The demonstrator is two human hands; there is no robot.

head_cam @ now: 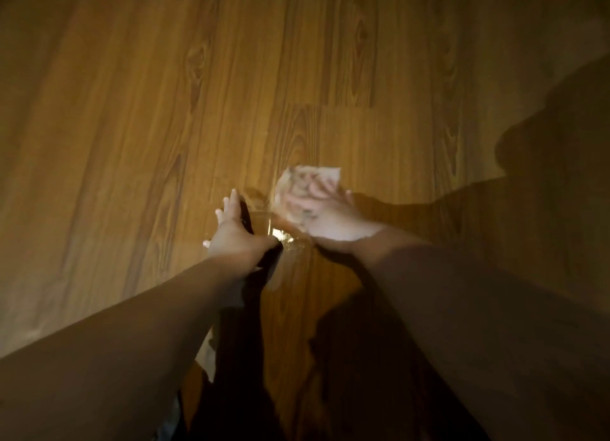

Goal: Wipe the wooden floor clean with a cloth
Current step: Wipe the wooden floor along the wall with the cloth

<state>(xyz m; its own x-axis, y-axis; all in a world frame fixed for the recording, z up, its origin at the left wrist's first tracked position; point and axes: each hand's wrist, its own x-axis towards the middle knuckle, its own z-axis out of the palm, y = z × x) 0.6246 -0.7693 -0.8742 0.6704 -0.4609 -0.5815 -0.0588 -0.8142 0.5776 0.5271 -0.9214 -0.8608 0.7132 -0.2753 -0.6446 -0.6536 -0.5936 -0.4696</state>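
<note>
In the head view, just below the frame's middle, the right hand [321, 214] lies on a pale crumpled cloth [298, 179] on the wooden floor [132, 110], its grip too blurred to tell flat from clamped, while the left hand [232, 236], fingers straight and apart, rests just left of it.

Place: an indoor room, seemingly in a home
Floor: wooden floor [138, 117] of wood-grain planks with knots and seams
Light: warm and dim, with a shadow [544, 150] falling across the boards
</note>
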